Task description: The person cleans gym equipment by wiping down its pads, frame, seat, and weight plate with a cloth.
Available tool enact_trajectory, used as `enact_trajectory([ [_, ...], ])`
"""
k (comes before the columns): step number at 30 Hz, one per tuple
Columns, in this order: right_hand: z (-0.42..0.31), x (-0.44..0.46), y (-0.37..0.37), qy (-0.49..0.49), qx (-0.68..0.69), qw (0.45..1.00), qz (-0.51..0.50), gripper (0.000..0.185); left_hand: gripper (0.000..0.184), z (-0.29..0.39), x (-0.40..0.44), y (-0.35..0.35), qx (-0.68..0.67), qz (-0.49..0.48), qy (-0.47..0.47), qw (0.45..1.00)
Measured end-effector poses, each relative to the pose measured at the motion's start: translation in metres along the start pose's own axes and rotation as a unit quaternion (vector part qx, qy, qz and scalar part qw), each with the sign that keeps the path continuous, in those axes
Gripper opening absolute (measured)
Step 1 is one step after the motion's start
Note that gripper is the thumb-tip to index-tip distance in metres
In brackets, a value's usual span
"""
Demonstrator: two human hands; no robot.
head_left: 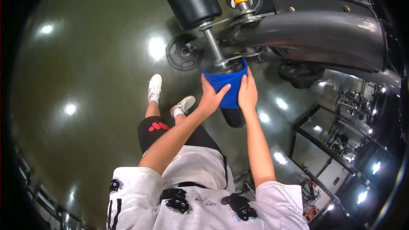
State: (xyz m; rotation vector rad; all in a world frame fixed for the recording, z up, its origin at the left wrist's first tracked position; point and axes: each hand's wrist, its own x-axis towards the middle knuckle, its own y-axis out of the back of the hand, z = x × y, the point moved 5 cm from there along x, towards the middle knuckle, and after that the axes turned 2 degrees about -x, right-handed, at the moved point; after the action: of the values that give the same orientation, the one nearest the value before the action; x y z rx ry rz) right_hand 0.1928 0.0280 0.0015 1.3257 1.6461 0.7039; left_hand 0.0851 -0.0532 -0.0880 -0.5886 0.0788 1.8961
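In a gym, above a glossy olive-green floor (pixel 85 93) spotted with lamp reflections. Gripping with the left hand (pixel 208 99) one side of a plain bright-blue cloth (pixel 231 98), pressing with the thumb on the near face. Gripping with the right hand (pixel 248 91) the opposite side. Wrapped around a lower black cylindrical pad (pixel 233 118), leaving bare the near end. Joined beyond by a slim silvery metal rod (pixel 213 44) to an upper black cylindrical pad (pixel 189 0). Farther right, linked to a curved dark-grey metal frame (pixel 315 32). Left of the rod, near a round black slotted weight plate (pixel 184 52).
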Motion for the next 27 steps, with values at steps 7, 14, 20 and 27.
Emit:
enact_trajectory([
  [7,0.055,0.051,-0.018,-0.058,0.188,0.960,-0.197,0.056,0.125,0.030,-0.002,-0.001,0.031,0.083,0.055,0.995],
  [14,-0.005,0.006,0.006,-0.001,0.035,0.999,-0.040,0.049,0.098,-0.009,-0.006,-0.001,-0.033,0.068,-0.004,0.997],
  [20,-0.023,-0.051,-0.011,0.164,-0.139,0.971,0.101,0.067,0.051,-0.023,-0.036,0.015,0.016,0.029,0.164,0.986],
  [27,-0.024,-0.078,0.000,0.234,-0.019,0.959,0.161,0.022,0.034,-0.035,-0.055,0.035,0.049,0.173,0.132,0.975],
])
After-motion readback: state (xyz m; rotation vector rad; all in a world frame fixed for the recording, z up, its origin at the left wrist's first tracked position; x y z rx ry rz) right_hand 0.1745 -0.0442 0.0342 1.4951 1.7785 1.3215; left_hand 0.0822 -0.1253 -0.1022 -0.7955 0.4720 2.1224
